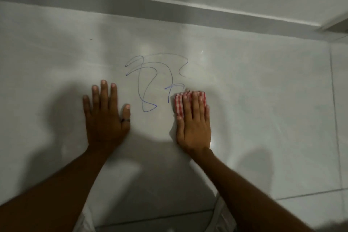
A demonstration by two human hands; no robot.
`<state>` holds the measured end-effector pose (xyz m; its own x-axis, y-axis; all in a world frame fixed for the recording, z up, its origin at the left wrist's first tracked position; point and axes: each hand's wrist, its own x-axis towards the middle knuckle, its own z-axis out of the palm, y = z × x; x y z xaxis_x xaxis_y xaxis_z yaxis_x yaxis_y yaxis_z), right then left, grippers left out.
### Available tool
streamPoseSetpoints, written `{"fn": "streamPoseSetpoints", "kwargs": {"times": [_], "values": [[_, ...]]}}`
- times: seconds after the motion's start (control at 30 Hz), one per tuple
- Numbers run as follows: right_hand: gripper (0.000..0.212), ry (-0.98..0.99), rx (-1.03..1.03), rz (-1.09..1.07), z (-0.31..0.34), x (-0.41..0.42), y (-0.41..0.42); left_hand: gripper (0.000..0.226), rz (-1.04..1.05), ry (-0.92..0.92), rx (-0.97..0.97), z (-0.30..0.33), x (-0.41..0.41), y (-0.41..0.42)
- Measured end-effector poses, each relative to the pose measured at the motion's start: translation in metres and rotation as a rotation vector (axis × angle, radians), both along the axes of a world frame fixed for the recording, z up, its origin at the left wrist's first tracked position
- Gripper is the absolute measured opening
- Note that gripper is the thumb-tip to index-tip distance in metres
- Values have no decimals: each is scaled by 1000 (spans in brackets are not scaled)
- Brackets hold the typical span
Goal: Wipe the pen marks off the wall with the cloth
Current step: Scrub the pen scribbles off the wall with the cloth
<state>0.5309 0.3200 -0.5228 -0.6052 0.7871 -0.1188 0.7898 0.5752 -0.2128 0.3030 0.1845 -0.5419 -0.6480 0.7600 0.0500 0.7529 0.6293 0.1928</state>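
Observation:
Blue pen marks [150,79] loop across the pale glossy wall [263,90] in the middle of the view. My right hand [194,120] lies flat on a folded red-and-white checked cloth [178,104], pressing it to the wall just right of the lower marks. Most of the cloth is hidden under the fingers. My left hand [106,113] rests flat on the wall with fingers spread, left of the marks, holding nothing. A dark ring sits on its thumb.
A grey band [169,13] runs across the wall above the marks. Thin tile joints [334,100] cross the right side and the bottom. Light trousers [224,218] show at the lower edge.

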Motion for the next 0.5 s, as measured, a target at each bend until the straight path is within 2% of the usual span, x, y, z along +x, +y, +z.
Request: {"fn": "streamPoseSetpoints", "kwargs": {"times": [0.2,0.3,0.37,0.43,0.5], "values": [[66,-10,-30,9,9,-96,112,73,-14,45,-12,-1,-2,-1],[66,-40,-60,-43,14,-122,128,74,-19,48,-25,-3,-3,-1],[64,-53,-11,-30,14,-109,96,74,-10,35,-13,-3,-3,-1],[65,-51,15,32,14,-72,29,74,-4,8,1,0,-1,0],[69,-11,-39,40,11,-34,-39,74,5,7,4,0,-1,1]]}}
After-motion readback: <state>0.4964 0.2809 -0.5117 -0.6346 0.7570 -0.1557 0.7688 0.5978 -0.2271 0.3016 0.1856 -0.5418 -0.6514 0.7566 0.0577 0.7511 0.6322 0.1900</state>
